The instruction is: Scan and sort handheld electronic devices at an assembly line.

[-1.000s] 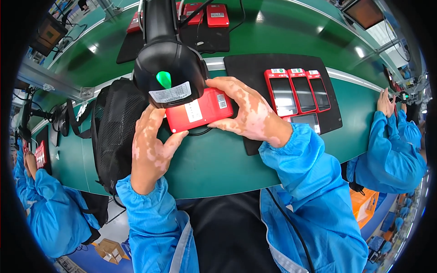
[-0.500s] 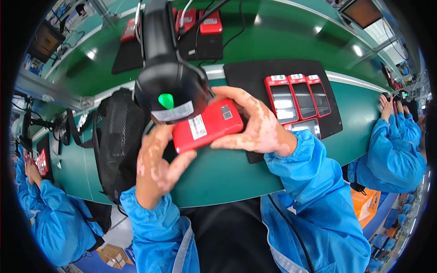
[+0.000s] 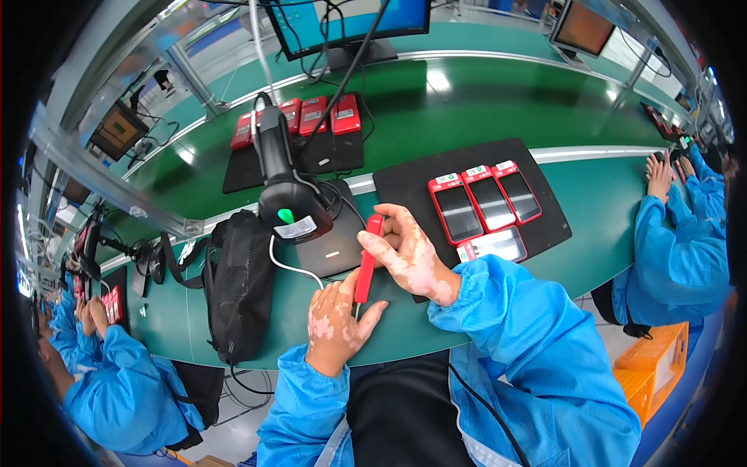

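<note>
Glossy red plastic phone, matt black mat

Red devices on the near black mat: four; three stand side by side and one lies crosswise below them.
Red devices on the far black mat: four, in one row; the leftmost is partly hidden by the scanner.
Red device held edge-on in the hands: one.
Black mats on the green table: two.
Handheld scanner on a stand: one.
Black mesh bag: one.
Monitors at the far edge: two, one blue and one orange.
Orange crate: one.
Own hands in view: two, left and right.
Other persons in blue coats: at least two, one at the right and one at the left.
</note>
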Tool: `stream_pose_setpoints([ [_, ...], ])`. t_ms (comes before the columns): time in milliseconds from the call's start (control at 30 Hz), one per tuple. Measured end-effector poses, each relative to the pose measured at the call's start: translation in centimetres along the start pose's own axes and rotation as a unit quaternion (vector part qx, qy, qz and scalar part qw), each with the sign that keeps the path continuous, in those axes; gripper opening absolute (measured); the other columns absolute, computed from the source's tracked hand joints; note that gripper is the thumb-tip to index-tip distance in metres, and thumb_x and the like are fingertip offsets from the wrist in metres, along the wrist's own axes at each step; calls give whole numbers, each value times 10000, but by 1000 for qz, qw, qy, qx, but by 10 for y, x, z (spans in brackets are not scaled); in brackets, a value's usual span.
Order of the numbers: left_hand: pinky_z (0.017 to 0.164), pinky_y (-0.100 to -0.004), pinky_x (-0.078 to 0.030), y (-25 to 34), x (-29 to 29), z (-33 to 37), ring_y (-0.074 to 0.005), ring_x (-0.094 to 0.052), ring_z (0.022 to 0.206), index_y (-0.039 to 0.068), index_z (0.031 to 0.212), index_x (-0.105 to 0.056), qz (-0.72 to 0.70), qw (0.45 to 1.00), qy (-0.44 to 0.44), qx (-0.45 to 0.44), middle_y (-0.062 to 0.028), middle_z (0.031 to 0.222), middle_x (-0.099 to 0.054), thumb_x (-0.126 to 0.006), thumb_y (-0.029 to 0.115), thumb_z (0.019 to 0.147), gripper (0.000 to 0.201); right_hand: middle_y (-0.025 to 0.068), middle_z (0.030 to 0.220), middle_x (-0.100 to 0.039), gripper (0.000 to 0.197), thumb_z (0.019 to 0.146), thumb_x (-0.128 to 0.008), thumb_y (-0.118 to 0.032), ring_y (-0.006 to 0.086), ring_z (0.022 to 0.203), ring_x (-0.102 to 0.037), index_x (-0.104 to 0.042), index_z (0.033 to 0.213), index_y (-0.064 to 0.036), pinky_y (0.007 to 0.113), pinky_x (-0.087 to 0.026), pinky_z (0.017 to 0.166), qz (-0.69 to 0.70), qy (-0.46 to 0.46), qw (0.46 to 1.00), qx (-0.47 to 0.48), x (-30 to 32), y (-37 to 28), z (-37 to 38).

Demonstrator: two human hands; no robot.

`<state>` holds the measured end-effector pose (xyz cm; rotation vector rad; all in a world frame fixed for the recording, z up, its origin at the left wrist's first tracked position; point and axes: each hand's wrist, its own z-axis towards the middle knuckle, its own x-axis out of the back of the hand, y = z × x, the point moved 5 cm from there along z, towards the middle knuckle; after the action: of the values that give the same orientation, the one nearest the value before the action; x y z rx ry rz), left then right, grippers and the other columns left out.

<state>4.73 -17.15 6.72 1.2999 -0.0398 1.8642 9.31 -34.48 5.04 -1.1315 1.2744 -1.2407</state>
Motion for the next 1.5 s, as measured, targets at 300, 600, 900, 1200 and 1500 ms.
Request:
stream_pose_setpoints([
  [300,781,-429,-520,-3,10,-8,-309,-688,852,32,1343,-637,30,997,62,-23,-120,929,-694,-853,337,857,613,113,1157,-619,610,1020,-756,-311,188,968,-700,-439,1470,-49,333,-603,797,94,-3,996,3,-14,8,2],
  [600,835,-417,-517,-9,-4,-14,-282,-695,873,25,1282,-668,-21,995,98,5,-102,919,-710,-790,272,896,474,99,1232,-565,529,1090,-605,-407,241,994,-709,-470,1484,-82,391,-629,867,104,13,995,-2,5,13,2],
  [900,772,-410,-509,-16,3,-16,-265,-688,828,66,1035,-705,-10,994,98,56,-77,872,-701,-763,261,913,238,82,1164,-611,531,1093,-581,-445,246,983,-734,-474,1477,-95,396,-636,852,117,22,993,-4,3,10,3],
  [1200,779,-396,-499,-17,5,-14,-247,-686,805,73,947,-696,-44,993,105,30,-67,837,-691,-756,247,916,187,104,1194,-621,538,1094,-579,-436,237,994,-732,-471,1472,-69,376,-632,853,99,20,995,-5,2,8,2],
  [1500,798,-400,-509,-16,2,-12,-263,-688,816,61,966,-696,-44,996,70,36,-89,855,-703,-758,234,914,191,124,1185,-623,528,1095,-598,-384,244,1010,-735,-442,1492,-74,380,-648,851,100,11,995,-12,2,4,-1],
])
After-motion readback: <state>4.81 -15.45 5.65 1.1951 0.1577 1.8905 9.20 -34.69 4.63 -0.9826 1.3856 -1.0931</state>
